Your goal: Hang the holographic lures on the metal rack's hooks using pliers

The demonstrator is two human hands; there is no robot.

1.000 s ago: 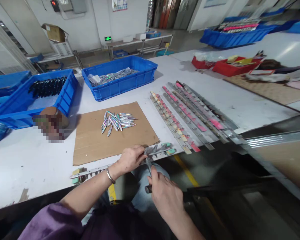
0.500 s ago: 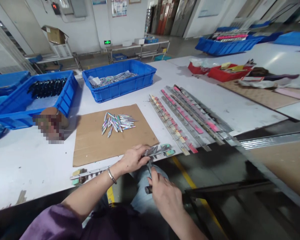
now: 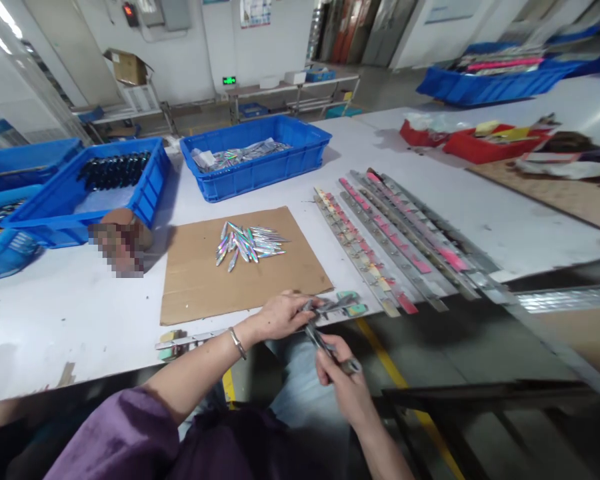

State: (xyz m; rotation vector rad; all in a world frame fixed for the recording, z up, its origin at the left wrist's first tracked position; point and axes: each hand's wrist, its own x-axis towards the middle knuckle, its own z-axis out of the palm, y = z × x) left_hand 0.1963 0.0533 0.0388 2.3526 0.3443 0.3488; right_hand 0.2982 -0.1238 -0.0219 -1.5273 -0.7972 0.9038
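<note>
At the table's front edge my left hand [image 3: 280, 315] pinches a shiny leaf-shaped metal piece on a long metal strip [image 3: 260, 324] that lies along the edge. My right hand [image 3: 341, 381] grips a small hand tool [image 3: 325, 343] with a dark handle, its tip pointing up toward the piece under my left fingers. Just beyond my hands lies a brown cardboard sheet [image 3: 200, 280] with a pile of several iridescent leaf-shaped pieces [image 3: 247, 243] on it.
Several long strips with pink and yellow tabs [image 3: 395, 240] lie to the right. Blue crates [image 3: 255, 157] [image 3: 87, 190] stand at the back, red trays [image 3: 475, 137] at far right. A metal rail [image 3: 555, 300] juts out at the right edge.
My right hand has dropped slightly and tilted the tool, its handle now pointing right. My left hand stays on the strip. The view has shifted a little to the left.
</note>
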